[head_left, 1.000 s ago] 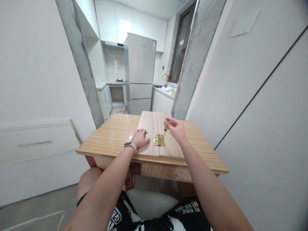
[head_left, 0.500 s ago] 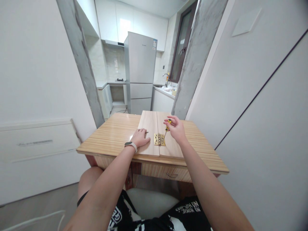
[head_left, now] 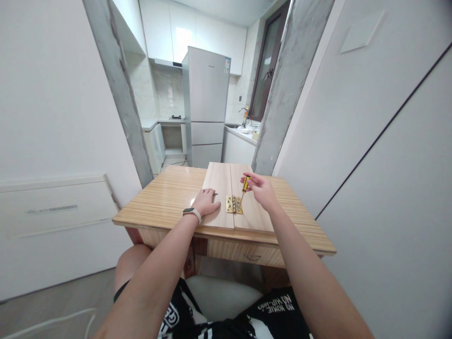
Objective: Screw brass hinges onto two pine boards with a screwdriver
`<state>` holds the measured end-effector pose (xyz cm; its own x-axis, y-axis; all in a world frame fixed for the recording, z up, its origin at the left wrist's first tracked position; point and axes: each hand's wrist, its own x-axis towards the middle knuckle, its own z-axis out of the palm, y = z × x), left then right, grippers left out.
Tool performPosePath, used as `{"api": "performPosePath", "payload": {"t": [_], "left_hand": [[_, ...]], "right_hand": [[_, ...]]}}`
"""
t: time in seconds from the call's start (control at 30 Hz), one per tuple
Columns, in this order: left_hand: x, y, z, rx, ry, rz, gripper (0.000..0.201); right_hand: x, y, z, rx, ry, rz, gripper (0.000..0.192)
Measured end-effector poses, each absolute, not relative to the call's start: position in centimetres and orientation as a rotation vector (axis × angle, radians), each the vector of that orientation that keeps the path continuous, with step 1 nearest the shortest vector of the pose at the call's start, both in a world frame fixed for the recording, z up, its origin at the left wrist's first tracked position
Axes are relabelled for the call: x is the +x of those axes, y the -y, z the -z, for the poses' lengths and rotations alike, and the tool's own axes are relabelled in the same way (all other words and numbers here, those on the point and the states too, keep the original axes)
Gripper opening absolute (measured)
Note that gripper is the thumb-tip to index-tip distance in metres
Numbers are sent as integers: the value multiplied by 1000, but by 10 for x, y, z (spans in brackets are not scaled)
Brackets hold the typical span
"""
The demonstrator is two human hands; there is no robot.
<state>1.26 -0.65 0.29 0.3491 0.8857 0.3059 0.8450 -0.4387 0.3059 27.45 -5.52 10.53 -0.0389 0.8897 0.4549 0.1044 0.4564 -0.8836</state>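
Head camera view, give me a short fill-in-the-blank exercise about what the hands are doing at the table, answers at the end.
1. The right hand holds a yellow-handled ____ with its tip down on the brass hinge.
2. The left hand lies flat on the ____ of the two boards.
3. The hinge sits across the seam between the two ____.
4. A band is worn on the ____ wrist.

Missing words: screwdriver; left; boards; left
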Motion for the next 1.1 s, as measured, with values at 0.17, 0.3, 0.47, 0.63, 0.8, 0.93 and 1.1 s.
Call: {"api": "performPosePath", "payload": {"t": [0.17, 0.3, 0.47, 0.63, 0.8, 0.93, 1.1], "left_hand": [[13, 6, -2, 2502, -1609, -651, 62], [13, 5, -2, 2508, -1611, -651, 61], [13, 6, -2, 2521, -1610, -654, 60], [13, 6, -3, 2531, -1601, -654, 56], [13, 5, -2, 2524, -1602, -666, 57], [13, 5, -2, 2514, -1609, -673, 59], [14, 7, -3, 2500, -1616, -656, 59]], "right_hand": [[270, 52, -105, -965, 1461, -687, 44], [268, 50, -104, -1014, 1462, -545, 40], [266, 51, -104, -1093, 1438, -403, 39], [266, 53, -104, -969, 1414, -623, 47], [268, 56, -105, -919, 1494, -750, 46], [268, 57, -108, -878, 1555, -820, 45], [265, 58, -109, -908, 1562, -835, 48]]}}
